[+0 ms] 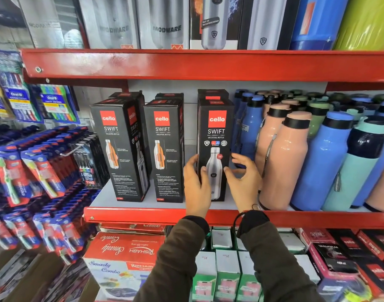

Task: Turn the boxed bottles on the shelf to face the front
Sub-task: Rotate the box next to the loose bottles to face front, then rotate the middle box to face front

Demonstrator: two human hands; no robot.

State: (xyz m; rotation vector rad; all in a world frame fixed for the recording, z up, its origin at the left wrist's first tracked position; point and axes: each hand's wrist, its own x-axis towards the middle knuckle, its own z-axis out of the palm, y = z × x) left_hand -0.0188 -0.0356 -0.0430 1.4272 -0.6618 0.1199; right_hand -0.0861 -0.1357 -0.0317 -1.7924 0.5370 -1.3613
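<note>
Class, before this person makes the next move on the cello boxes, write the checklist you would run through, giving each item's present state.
1. Right box shows its front panel: ok.
2. Middle box faces front: not ok, text panel forward.
3. Left box faces front: not ok, angled.
4. Left hand touches the right box: ok.
5. Right hand grips it: not ok, fingers spread beside it.
6. Rear boxes face front: cannot tell.

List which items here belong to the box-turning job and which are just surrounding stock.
Job:
- right Cello Swift box, between both hands
- middle Cello Swift box
- left Cello Swift box

Surrounding:
- loose plastic bottles
- toothbrush packs
- Modware boxes
</note>
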